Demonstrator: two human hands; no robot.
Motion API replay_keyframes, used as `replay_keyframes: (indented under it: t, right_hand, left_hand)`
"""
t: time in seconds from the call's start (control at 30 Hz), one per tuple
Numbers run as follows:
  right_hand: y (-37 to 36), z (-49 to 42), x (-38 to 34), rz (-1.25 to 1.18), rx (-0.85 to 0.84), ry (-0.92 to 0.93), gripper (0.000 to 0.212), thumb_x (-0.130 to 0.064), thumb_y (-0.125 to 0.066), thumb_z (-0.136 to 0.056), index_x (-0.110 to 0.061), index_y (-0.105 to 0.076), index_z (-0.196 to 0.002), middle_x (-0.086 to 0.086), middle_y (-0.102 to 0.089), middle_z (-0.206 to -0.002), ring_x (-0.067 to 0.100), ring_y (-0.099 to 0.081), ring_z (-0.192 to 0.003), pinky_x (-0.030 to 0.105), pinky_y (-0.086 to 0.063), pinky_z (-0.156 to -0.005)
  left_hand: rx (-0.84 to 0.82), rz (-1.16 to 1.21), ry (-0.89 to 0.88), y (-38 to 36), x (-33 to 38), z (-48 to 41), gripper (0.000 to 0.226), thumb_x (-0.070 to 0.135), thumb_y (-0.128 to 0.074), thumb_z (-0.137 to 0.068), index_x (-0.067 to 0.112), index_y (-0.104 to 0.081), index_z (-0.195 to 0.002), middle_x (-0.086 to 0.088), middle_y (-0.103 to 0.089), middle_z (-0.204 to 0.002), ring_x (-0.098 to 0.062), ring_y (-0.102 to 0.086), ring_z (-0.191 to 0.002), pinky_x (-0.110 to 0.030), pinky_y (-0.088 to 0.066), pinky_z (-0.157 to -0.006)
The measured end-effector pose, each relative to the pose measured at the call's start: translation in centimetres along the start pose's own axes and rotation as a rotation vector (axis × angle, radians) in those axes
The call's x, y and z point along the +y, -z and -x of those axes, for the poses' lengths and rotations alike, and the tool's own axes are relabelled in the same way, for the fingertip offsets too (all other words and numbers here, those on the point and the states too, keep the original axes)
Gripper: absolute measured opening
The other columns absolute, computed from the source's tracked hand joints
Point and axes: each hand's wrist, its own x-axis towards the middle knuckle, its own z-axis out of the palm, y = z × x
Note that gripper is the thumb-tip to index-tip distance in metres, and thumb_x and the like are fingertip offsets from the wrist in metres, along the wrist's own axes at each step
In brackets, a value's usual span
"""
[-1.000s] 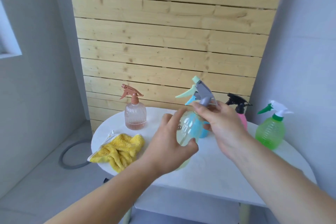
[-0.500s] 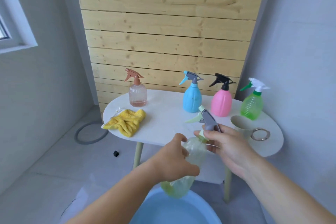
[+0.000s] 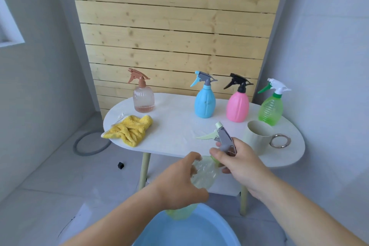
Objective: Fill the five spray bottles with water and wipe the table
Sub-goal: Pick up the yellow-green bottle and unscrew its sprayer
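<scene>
Head view: unscrewing sprayer over basin

Your left hand (image 3: 179,183) wraps the body of the pale green bottle (image 3: 205,173), which is held off the table (image 3: 179,126), just above the blue basin (image 3: 189,231). Your right hand (image 3: 239,164) clamps the collar under the spray head (image 3: 223,140). Looks like the unscrew step before filling. Next: twist the head free, keep the bottle steady, then fill.
</scene>
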Motion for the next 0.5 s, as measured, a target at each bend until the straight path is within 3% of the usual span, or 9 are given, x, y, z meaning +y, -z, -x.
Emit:
replay_keyframes:
  t: [0.07,0.13,0.23,0.3,0.4,0.5]
  right_hand:
    - [0.4,-0.4,0.1,-0.071,-0.101,-0.023,0.019,-0.010,-0.068,-0.089,-0.010,-0.059,-0.107,-0.003,-0.072,-0.113,0.009,-0.068,-0.093,0.029,-0.051,-0.073]
    - [0.7,-0.6,0.0,-0.146,-0.156,-0.046,0.020,-0.008,-0.067,-0.090,-0.012,-0.059,-0.107,-0.002,-0.072,-0.109,0.013,-0.067,-0.099,0.031,-0.050,-0.076]
    - [0.1,-0.8,0.1,-0.055,-0.044,-0.044,0.024,-0.025,-0.074,-0.086,-0.015,-0.062,-0.105,-0.003,-0.069,-0.094,0.012,-0.067,-0.082,0.029,-0.052,-0.069]
    - [-0.3,-1.3,0.3,-0.054,-0.012,-0.022,0.022,-0.018,-0.074,-0.086,-0.020,-0.063,-0.105,-0.002,-0.071,-0.098,0.011,-0.067,-0.080,0.026,-0.051,-0.063]
    - [0.3,-2.3,0.0,-0.176,-0.017,0.014,0.031,0.000,-0.070,-0.085,-0.021,-0.062,-0.107,0.009,-0.072,-0.112,0.016,-0.066,-0.096,0.026,-0.050,-0.067]
    - [1.6,-3.6,-1.3,-0.279,0.089,0.053,0.037,0.003,-0.068,-0.085,-0.018,-0.062,-0.115,0.005,-0.072,-0.112,0.014,-0.064,-0.097,0.025,-0.049,-0.069]
  left_hand:
    - [0.000,-0.012,0.009,0.1,-0.3,-0.2,0.077,0.033,-0.075,-0.081,0.033,-0.032,-0.145,0.010,-0.052,-0.117,-0.011,-0.054,-0.100,-0.016,-0.040,-0.072]
    - [0.006,-0.010,0.018,0.1,-0.6,-0.4,0.076,0.033,-0.075,-0.080,0.034,-0.033,-0.144,0.010,-0.055,-0.118,-0.011,-0.056,-0.101,-0.019,-0.042,-0.079]
    - [0.017,-0.002,0.004,0.3,-0.9,-0.7,0.075,0.033,-0.075,-0.079,0.034,-0.036,-0.142,0.011,-0.059,-0.118,-0.011,-0.058,-0.103,-0.019,-0.046,-0.083]
    - [0.009,-0.013,0.013,0.3,-1.4,-0.8,0.075,0.034,-0.075,-0.079,0.034,-0.035,-0.142,0.011,-0.058,-0.120,-0.011,-0.057,-0.105,-0.019,-0.046,-0.085]
    - [0.005,-0.019,0.048,0.7,-2.3,-0.9,0.076,0.035,-0.076,-0.079,0.035,-0.034,-0.143,0.011,-0.057,-0.118,-0.014,-0.058,-0.106,-0.024,-0.047,-0.090]
    - [0.028,0.009,0.100,1.2,-3.1,-1.1,0.074,0.034,-0.075,-0.080,0.035,-0.032,-0.141,0.011,-0.054,-0.114,-0.015,-0.058,-0.099,-0.025,-0.045,-0.082]
